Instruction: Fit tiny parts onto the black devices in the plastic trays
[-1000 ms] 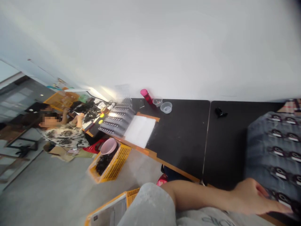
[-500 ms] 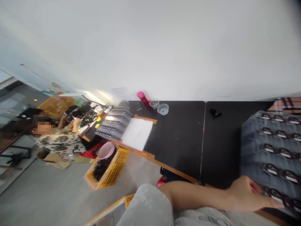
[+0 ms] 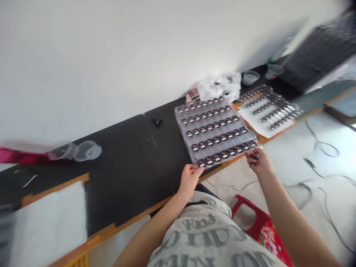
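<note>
A clear plastic tray [image 3: 214,129] with rows of small black parts with white labels lies before me at the table's front edge. My left hand [image 3: 191,177] pinches its near left corner, thumb on top. At the near right corner, my right hand [image 3: 257,160] grips the tray with curled fingers. Several black parts fill each row. To the left of the tray a small black part [image 3: 156,122] lies loose on the black table [image 3: 130,163].
Another filled tray [image 3: 269,105] rests on white paper to the right. White plastic bags [image 3: 218,87] sit behind. Clear tubs [image 3: 88,150] and a pink bottle [image 3: 25,155] are at left. A red stool [image 3: 254,218] stands below, near cables on the floor.
My view has swung to the right, bringing the whole tray and both hands into sight. The co-worker and the yellow crate of black parts have left the picture.
</note>
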The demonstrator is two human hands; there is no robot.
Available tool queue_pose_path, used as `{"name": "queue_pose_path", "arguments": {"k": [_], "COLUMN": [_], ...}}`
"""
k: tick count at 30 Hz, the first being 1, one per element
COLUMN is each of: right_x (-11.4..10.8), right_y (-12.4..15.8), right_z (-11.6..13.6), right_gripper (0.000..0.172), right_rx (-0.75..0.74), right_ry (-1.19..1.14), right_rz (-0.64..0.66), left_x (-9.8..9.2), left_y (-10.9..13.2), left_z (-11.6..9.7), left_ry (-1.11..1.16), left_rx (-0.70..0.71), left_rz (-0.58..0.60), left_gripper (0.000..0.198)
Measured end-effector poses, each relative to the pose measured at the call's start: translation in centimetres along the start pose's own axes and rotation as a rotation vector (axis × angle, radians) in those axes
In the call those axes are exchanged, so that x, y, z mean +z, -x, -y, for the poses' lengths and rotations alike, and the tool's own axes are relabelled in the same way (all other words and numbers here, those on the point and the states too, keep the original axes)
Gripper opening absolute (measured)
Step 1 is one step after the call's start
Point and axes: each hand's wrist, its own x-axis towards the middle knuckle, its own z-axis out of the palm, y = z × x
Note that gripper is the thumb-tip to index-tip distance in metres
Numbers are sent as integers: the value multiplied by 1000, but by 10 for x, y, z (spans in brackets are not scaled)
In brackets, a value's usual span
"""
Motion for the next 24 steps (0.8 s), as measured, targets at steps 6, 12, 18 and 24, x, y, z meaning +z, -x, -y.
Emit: {"name": "queue_pose_path", "arguments": {"k": [6, 12, 18, 24], "right_x": [2, 2, 6, 14], "right_y": [-9, -7, -6, 2], "right_z": [-5, -5, -5, -1], "right_gripper": [18, 15, 17, 20], "right_rx": [49, 54, 47, 48], "right_ry": [-94, -158, -160, -128], "right_rz": [10, -9, -43, -115], "left_x": [0, -6, -14, -20], "left_y": [5, -1, -7, -11], "left_z": [0, -5, -10, -18], "left_ry": [-43, -55, -101, -210], "left_rx": [1, -29, -93, -118], "left_rz": [34, 95, 201, 268], "left_gripper": [38, 43, 43, 46]}}
